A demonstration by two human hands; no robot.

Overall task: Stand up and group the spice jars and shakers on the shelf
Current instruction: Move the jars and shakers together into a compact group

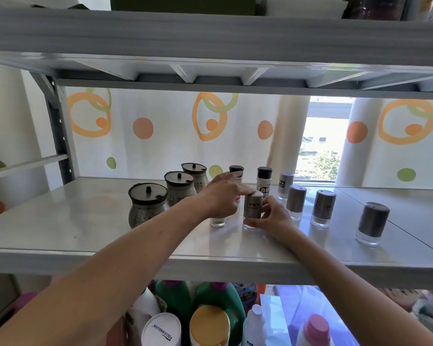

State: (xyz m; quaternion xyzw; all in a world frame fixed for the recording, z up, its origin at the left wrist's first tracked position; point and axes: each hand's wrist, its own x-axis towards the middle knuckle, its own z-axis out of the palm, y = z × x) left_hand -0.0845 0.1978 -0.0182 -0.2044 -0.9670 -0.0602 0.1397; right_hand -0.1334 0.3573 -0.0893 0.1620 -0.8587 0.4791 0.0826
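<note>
My right hand [273, 218] fingers grip an upright shaker [253, 208] mid-shelf [60, 226], left hand [223, 199] closed over another beside the jars [148, 208]; grouping's underway, I'd next gather the far-right shaker [371, 223].

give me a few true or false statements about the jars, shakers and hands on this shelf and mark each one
1. Three round jars with dark lids stand in a row on the left of the shelf. True.
2. Both hands are on the same shaker. False: the right hand holds the grey-capped shaker, while the left hand covers a second shaker beside it.
3. The lone shaker on the far right lies on its side. False: it stands upright, apart from the others.
4. A white bottle with a black cap stands behind the hands. True.
5. All shakers are already grouped. False: several stand spread out to the right.
</note>
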